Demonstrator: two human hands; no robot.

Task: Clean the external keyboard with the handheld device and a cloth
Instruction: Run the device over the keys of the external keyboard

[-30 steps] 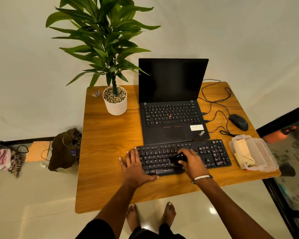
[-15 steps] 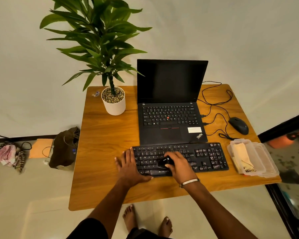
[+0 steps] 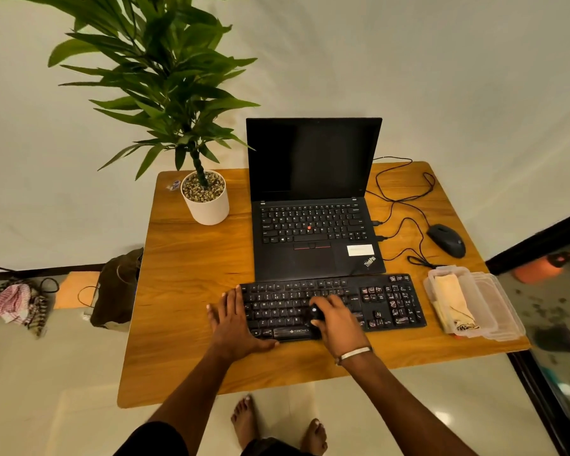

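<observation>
Two hands work low in the frame's centre: the left hand [image 3: 233,319] lies flat, steadying the black external keyboard [image 3: 333,306] on the wooden worktop [image 3: 191,271], the right hand [image 3: 338,324] grips a small black handheld device [image 3: 316,313] over its keys.

We are looking at a wooden surface [image 3: 185,291] carrying an open laptop [image 3: 313,238], a black keyboard [image 3: 389,301] just in front of it, and a potted plant [image 3: 205,200] at the far left. A mouse [image 3: 446,240], its looping cable [image 3: 405,205] and a clear plastic container [image 3: 494,311] are sitting along the right side.

"ZEBRONICS" on keyboard [image 3: 336,304] front edge; "ThinkPad" on laptop [image 3: 313,258] palm rest corner.
</observation>
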